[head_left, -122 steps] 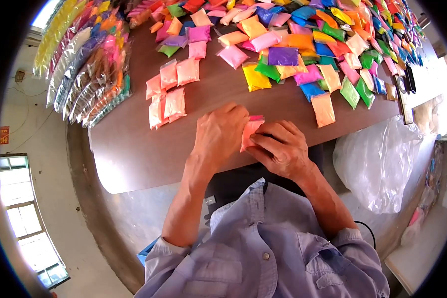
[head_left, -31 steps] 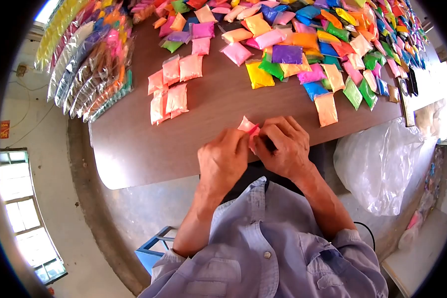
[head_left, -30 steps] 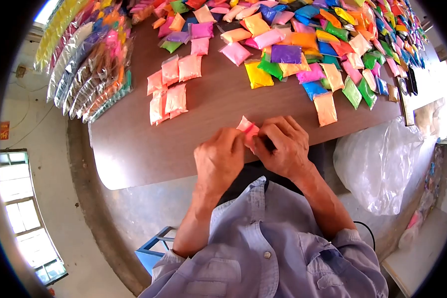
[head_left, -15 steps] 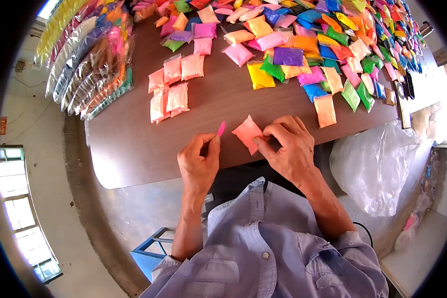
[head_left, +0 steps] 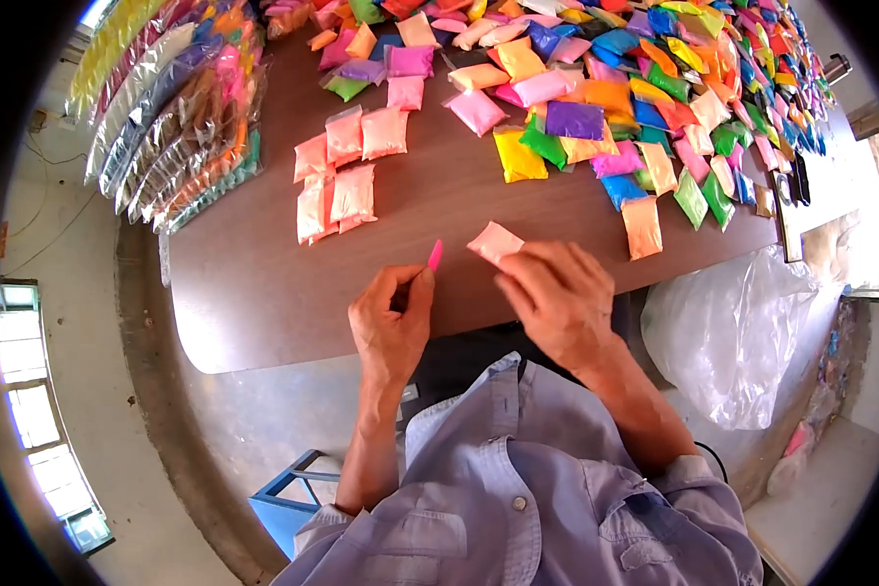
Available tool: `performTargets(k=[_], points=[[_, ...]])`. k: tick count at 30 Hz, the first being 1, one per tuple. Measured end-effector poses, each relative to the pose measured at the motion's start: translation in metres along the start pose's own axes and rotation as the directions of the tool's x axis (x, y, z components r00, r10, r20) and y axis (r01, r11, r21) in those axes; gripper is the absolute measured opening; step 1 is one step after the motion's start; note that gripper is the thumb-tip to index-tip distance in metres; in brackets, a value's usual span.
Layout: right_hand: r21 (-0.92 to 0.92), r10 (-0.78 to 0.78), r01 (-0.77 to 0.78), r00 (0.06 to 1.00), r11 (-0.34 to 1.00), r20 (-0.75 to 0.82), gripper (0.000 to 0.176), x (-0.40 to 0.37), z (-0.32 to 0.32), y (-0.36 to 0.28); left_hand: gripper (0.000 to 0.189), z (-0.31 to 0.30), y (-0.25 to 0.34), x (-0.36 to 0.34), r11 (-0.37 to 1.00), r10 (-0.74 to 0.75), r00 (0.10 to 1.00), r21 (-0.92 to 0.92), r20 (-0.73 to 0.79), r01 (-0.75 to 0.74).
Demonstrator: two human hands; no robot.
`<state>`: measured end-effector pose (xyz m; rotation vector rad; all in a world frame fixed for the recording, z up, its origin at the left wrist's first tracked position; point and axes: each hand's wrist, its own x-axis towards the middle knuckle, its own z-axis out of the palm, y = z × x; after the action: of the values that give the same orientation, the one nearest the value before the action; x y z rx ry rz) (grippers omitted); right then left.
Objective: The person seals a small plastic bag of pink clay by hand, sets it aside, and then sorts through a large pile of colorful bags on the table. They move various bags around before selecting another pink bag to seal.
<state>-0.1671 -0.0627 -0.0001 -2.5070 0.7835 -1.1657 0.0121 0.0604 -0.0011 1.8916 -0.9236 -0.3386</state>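
Pink packet (head_left: pixel 494 241), plain-faced, at right fingers (head_left: pixel 537 273)

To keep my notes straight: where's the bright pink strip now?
In the head view, the bright pink strip is pinched in the left hand, over the table, just left of the pale pink packet by the right hand.
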Motion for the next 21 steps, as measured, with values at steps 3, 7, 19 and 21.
performTargets(k=[3,7,19,21], points=[[0.021,-0.040,0.038,0.992,0.999,0.117,0.030,-0.013,0.005,-0.007,0.010,-0.003,0.001,-0.001,0.999,-0.041,0.999,-0.016,-0.003,0.041],[0.043,-0.059,0.057,0.997,0.997,0.046,0.030,-0.009,0.000,-0.004,0.008,0.007,0.011,-0.005,0.996,0.079,0.997,0.038,-0.007,-0.079],[0.093,-0.024,0.026,1.000,0.995,-0.017,0.026,-0.014,0.016,0.012,0.005,0.027,0.010,0.020,0.948,0.254,0.961,0.170,0.108,-0.269],[0.096,-0.017,0.020,1.000,0.995,-0.023,0.027,-0.015,0.017,0.013,0.007,0.021,0.012,0.024,0.947,0.208,0.969,0.219,0.134,-0.234]])
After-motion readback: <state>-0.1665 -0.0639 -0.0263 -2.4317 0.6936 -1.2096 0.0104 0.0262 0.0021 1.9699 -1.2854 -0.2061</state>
